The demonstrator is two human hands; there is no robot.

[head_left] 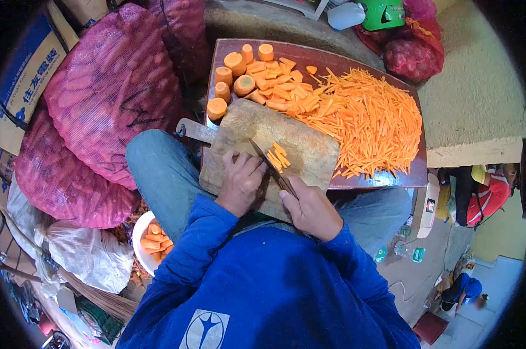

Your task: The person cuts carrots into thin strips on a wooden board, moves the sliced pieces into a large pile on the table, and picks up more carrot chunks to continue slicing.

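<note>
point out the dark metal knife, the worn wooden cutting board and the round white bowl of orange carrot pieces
Dark metal knife (271,168): head view, middle of the blade
Worn wooden cutting board (312,146): head view, bare wood towards its right end
Round white bowl (137,239): head view, left rim

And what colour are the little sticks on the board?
The little sticks are orange; the head view shows them.

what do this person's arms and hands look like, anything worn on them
Both arms are in long, bright blue sleeves of soft-looking, creased fabric, reaching about to the wrists, with no printed marking that I can see. The left hand and right hand are bare, with no gloves.
</note>
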